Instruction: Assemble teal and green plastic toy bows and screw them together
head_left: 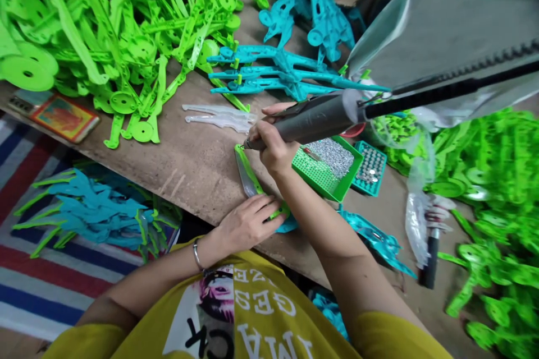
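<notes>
My right hand [275, 148] is wrapped round a dark grey power screwdriver [318, 118]. Its tip meets the far end of a narrow green plastic arm [251, 175], which has a clear, blade-like strip [246, 177] along it. My left hand [248, 221] lies over the near end of this green arm, fingers bent onto it and pressing it to the table. A bit of blue plastic [287, 226] shows beside those fingers; I cannot tell how it joins the arm. Just beyond the tip, two clear plastic strips [219, 116] lie flat.
Screws fill part of a green basket [301, 165], right of my wrist, beside a small teal tray [369, 169] of metal pieces. Green parts [138, 45] are heaped at the left and right. Blue parts [278, 73] lie beyond. A black rod [446, 90] runs from the screwdriver to the upper right.
</notes>
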`<state>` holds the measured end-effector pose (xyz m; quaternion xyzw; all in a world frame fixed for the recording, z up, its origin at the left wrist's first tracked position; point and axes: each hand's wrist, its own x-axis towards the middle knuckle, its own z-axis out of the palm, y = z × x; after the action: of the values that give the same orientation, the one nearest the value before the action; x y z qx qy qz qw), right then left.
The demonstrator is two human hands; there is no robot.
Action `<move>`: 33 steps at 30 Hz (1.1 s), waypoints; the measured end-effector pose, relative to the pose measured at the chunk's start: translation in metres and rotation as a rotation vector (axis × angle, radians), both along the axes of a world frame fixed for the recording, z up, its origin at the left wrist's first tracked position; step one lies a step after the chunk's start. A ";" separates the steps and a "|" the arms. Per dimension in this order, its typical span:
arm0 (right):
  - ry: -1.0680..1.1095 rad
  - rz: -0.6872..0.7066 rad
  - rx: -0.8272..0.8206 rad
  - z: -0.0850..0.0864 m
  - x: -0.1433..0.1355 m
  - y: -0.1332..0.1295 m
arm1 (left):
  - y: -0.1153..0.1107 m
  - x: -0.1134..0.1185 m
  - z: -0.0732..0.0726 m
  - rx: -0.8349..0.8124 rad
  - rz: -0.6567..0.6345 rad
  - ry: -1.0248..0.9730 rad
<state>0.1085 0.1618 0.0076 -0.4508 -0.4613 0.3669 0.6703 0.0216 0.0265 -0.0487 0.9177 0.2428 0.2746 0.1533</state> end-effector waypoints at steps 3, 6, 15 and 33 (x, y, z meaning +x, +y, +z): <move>-0.039 0.038 -0.021 -0.004 -0.001 0.001 | -0.001 0.000 -0.002 -0.005 0.006 -0.011; -0.108 0.089 -0.040 -0.008 -0.001 0.004 | -0.001 0.001 -0.002 -0.008 0.011 -0.012; -0.311 0.367 -0.014 -0.003 0.002 0.017 | 0.003 0.000 0.003 0.005 -0.002 -0.024; -0.292 -0.304 -0.068 0.035 0.195 -0.111 | -0.002 0.030 0.033 -0.023 0.084 0.302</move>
<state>0.3031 0.0510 0.0424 -0.5860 -0.4673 0.2077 0.6285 0.0519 0.0241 -0.0160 0.9357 0.3044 0.1370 0.1140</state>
